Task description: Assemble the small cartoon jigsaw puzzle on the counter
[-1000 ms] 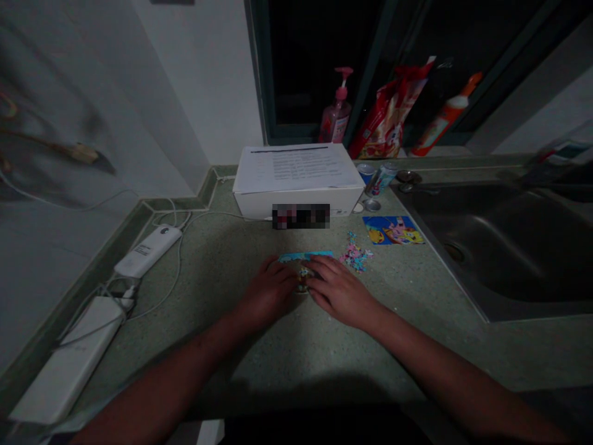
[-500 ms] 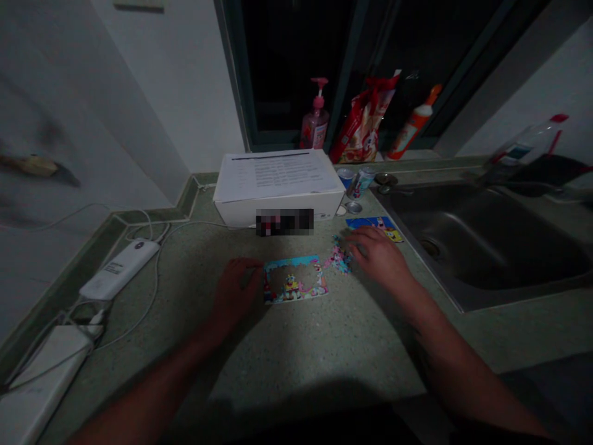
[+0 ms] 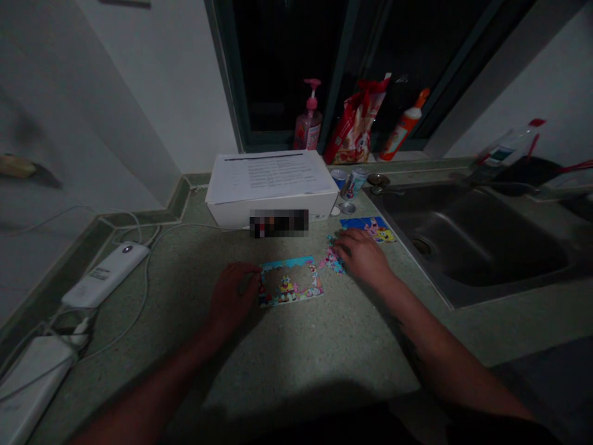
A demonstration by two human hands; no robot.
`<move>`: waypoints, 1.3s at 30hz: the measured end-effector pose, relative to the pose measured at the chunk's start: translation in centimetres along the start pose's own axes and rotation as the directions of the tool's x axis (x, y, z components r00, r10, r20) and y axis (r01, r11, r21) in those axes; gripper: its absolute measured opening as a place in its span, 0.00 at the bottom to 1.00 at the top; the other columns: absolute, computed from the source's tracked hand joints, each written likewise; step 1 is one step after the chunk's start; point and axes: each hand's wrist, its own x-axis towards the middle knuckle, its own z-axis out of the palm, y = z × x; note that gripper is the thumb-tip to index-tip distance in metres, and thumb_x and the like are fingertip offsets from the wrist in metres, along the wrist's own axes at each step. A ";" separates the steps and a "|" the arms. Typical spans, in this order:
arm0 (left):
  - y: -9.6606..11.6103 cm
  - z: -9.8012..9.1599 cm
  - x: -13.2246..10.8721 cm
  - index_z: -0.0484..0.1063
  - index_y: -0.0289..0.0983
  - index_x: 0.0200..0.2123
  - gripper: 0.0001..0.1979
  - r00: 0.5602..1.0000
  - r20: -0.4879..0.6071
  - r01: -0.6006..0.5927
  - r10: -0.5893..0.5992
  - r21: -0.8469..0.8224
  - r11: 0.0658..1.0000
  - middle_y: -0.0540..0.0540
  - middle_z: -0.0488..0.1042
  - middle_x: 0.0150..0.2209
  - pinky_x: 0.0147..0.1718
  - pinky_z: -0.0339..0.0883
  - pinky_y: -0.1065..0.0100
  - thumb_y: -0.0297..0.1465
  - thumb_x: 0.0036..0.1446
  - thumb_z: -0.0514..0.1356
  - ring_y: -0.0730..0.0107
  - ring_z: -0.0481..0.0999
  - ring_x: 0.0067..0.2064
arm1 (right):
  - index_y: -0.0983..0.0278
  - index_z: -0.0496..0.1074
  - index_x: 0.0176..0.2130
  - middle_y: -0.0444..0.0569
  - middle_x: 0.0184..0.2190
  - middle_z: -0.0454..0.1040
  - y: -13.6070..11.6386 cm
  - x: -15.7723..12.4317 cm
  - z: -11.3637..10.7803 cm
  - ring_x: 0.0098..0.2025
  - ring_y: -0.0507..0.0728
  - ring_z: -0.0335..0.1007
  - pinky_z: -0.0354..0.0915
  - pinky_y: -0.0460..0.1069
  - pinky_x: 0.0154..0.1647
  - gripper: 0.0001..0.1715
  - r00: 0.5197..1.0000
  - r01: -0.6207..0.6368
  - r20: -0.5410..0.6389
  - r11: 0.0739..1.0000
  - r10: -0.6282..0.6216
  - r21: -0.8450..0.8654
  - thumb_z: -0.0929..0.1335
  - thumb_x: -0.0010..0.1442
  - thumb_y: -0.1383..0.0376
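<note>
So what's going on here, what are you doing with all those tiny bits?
A person's left hand is at the left edge of a partly filled jigsaw, which has a big gap in its middle. The right hand is over a small pile of loose pieces; whether it grips one is too small to tell. A colorful picture card lies just beyond that hand, near the sink.

The counter (image 3: 296,346) looks like speckled stone, the sink (image 3: 491,238) at right satiny metal, the puzzle (image 3: 287,288) printed card; far off, matt paper (image 3: 273,175) covers a smooth box (image 3: 229,214).
</note>
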 end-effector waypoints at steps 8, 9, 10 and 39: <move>0.0 0.1 -0.2 0.80 0.43 0.39 0.11 1.000 0.012 0.018 -0.018 -0.004 1.000 0.42 0.83 0.41 0.50 0.76 0.48 0.36 0.65 0.57 0.51 0.81 0.46 | 0.63 0.82 0.52 0.61 0.59 0.78 -1.8 -0.7 0.2 0.66 0.69 0.68 0.65 0.66 0.69 0.14 0.986 0.152 0.057 0.984 -0.158 0.094 0.72 0.69 0.62; 0.0 0.1 -0.2 0.80 0.43 0.40 0.11 1.000 0.020 0.022 -0.022 -0.001 1.000 0.42 0.83 0.41 0.50 0.76 0.48 0.37 0.65 0.57 0.51 0.81 0.46 | 0.64 0.82 0.53 0.62 0.59 0.77 -1.9 -0.8 0.2 0.67 0.70 0.68 0.65 0.67 0.70 0.15 0.986 0.147 0.068 0.984 -0.154 0.097 0.72 0.69 0.62; -0.1 0.1 -0.2 0.80 0.43 0.40 0.11 0.999 0.026 0.022 -0.022 -0.001 1.000 0.43 0.83 0.40 0.50 0.75 0.49 0.37 0.65 0.57 0.51 0.81 0.46 | 0.64 0.81 0.54 0.63 0.60 0.76 -1.9 -0.9 0.1 0.68 0.70 0.67 0.64 0.67 0.70 0.16 0.986 0.142 0.075 0.985 -0.149 0.096 0.73 0.68 0.62; -0.3 0.0 -0.2 0.79 0.45 0.39 0.09 1.000 0.010 -0.023 0.023 0.009 1.000 0.42 0.82 0.40 0.49 0.77 0.47 0.35 0.65 0.58 0.50 0.81 0.45 | 0.61 0.84 0.48 0.55 0.58 0.79 -0.4 -0.2 -1.2 0.61 0.66 0.74 0.67 0.62 0.66 0.15 0.991 -0.034 0.131 0.998 0.039 -0.044 0.68 0.70 0.71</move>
